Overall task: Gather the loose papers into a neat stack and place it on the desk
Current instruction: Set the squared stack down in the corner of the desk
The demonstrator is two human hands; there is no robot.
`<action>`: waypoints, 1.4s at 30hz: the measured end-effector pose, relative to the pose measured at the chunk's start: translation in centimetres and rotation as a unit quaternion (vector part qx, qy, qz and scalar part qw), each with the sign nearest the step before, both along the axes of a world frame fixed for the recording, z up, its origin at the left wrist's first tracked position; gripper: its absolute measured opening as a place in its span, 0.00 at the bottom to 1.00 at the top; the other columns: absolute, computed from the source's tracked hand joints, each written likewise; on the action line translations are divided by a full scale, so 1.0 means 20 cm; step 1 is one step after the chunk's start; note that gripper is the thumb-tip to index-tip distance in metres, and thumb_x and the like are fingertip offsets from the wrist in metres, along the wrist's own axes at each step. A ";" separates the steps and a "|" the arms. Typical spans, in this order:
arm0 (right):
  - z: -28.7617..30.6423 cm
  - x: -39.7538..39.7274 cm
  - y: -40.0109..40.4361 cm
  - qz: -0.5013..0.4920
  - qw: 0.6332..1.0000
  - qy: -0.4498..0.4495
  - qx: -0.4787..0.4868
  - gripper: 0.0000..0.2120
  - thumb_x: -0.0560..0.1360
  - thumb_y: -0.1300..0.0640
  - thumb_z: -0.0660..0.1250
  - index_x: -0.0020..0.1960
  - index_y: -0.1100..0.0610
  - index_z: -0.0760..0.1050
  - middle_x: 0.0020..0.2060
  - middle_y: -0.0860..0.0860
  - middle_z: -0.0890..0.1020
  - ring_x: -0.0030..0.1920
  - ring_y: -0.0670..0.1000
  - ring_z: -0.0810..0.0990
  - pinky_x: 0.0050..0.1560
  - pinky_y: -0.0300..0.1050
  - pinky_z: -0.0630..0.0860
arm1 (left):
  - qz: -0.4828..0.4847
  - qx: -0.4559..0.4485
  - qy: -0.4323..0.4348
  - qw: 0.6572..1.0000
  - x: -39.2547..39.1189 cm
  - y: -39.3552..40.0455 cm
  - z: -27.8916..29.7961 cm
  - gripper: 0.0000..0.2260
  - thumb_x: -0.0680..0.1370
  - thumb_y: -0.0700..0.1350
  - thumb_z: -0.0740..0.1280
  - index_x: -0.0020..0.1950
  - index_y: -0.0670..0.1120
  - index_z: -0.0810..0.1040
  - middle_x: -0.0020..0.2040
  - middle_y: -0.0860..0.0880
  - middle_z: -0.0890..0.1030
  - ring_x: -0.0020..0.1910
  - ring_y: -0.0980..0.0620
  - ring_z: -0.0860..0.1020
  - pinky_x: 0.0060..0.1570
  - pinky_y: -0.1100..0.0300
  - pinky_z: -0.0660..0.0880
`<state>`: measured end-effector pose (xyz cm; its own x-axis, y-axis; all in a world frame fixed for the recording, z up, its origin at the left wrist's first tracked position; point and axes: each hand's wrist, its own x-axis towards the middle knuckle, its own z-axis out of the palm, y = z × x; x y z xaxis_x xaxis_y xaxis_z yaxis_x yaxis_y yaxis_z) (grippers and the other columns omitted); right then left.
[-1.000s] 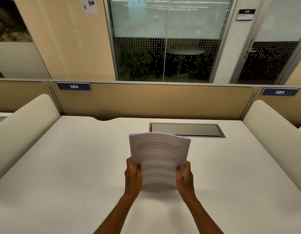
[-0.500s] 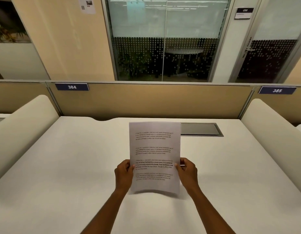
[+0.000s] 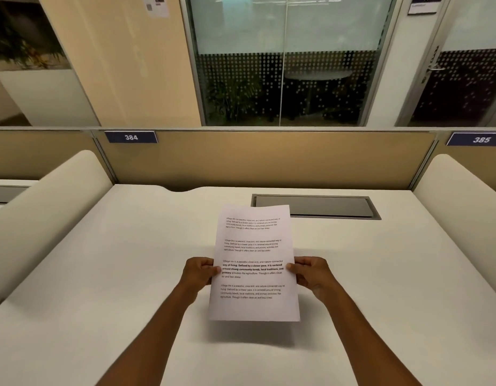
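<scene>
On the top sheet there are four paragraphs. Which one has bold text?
The third paragraph from the top, level with both thumbs on the papers. Its middle lines are bold; the other three are plain.

Tan partition [image 3: 258, 160] backs the cubicle; dotted glass wall [image 3: 285, 59] beyond.

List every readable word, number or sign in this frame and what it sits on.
"384": partition plate.
"385": partition plate.
"Village life is a peaceful, close-knit, and nature-connected way of living...": paragraph repeated four times on the top sheet of the paper stack.
Door sign, top right: too blurred to read.
Wall notice: too small to read.
</scene>
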<state>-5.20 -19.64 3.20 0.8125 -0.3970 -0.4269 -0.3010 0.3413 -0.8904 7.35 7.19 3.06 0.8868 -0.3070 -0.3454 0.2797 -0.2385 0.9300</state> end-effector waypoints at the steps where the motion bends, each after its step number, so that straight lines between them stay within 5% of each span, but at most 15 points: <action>1: -0.01 0.01 0.00 0.006 1.000 0.005 0.007 0.13 0.71 0.70 0.71 0.56 0.68 0.79 0.50 0.63 0.85 0.48 0.61 0.85 0.48 0.52 0.82 | 0.002 0.007 0.005 1.000 0.00 0.01 0.00 0.05 0.75 0.32 0.70 0.50 0.34 0.82 0.49 0.37 0.85 0.47 0.38 0.84 0.49 0.47 0.82; 5: -0.05 0.05 0.04 0.030 0.999 0.029 0.030 0.15 0.71 0.70 0.71 0.58 0.69 0.77 0.51 0.64 0.84 0.52 0.63 0.84 0.56 0.56 0.80 | 0.004 0.028 0.012 1.000 -0.01 0.07 -0.01 0.09 0.75 0.31 0.69 0.53 0.31 0.81 0.50 0.37 0.85 0.47 0.38 0.84 0.48 0.48 0.82; 13: -0.05 0.21 0.23 0.058 0.994 0.046 0.078 0.14 0.70 0.71 0.72 0.55 0.68 0.79 0.46 0.62 0.86 0.45 0.59 0.86 0.39 0.48 0.83 | 0.013 0.012 0.045 0.999 0.11 0.31 0.01 0.10 0.74 0.32 0.70 0.54 0.30 0.80 0.53 0.34 0.84 0.49 0.38 0.84 0.47 0.51 0.83; 26: -0.07 0.74 0.87 -0.003 0.994 0.073 0.077 0.10 0.70 0.72 0.72 0.51 0.66 0.80 0.43 0.60 0.87 0.40 0.57 0.87 0.35 0.45 0.83 | 0.012 0.031 0.048 0.998 0.74 0.88 0.00 0.10 0.73 0.32 0.72 0.52 0.27 0.79 0.51 0.33 0.84 0.45 0.39 0.84 0.41 0.54 0.84; 34: -0.12 1.19 1.41 -0.035 0.994 0.074 0.068 0.11 0.70 0.73 0.71 0.52 0.67 0.79 0.46 0.62 0.85 0.43 0.59 0.85 0.42 0.49 0.81 | 0.024 0.086 0.032 0.995 1.24 1.33 -0.04 0.08 0.72 0.33 0.73 0.50 0.31 0.81 0.49 0.36 0.85 0.49 0.36 0.84 0.51 0.45 0.82; 42: -0.10 1.59 1.72 -0.031 0.995 0.084 0.044 0.07 0.71 0.72 0.71 0.47 0.65 0.80 0.46 0.62 0.84 0.41 0.57 0.84 0.38 0.45 0.81 | 0.057 0.143 -0.006 0.988 1.58 1.59 -0.05 0.05 0.72 0.34 0.73 0.46 0.34 0.82 0.47 0.37 0.85 0.48 0.37 0.84 0.51 0.43 0.82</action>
<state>26.53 14.73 1.21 0.7021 -0.4000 -0.5891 -0.4184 0.4378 -0.7958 39.00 38.90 2.10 0.9143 -0.0961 -0.3935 0.3101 -0.4587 0.8327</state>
